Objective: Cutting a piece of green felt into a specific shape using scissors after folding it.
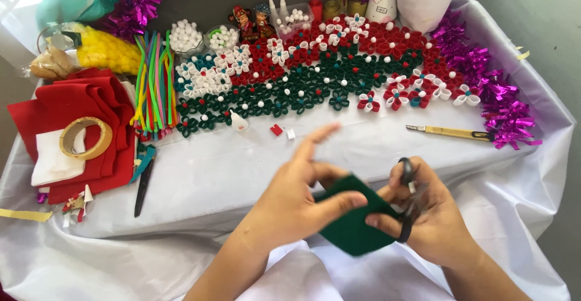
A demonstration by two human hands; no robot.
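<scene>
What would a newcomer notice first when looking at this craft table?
First, the wide band of small red, white and green paper flowers across the back of the white-covered table. Next, in front, the left hand holding a dark green felt piece while the right hand works black scissors at it. Shiny purple tinsel lies at the right.

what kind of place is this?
Likely a home craft table. The left hand holds green felt, the right hand works scissors, with rolled felt flowers, pipe cleaners and tinsel behind.
</scene>
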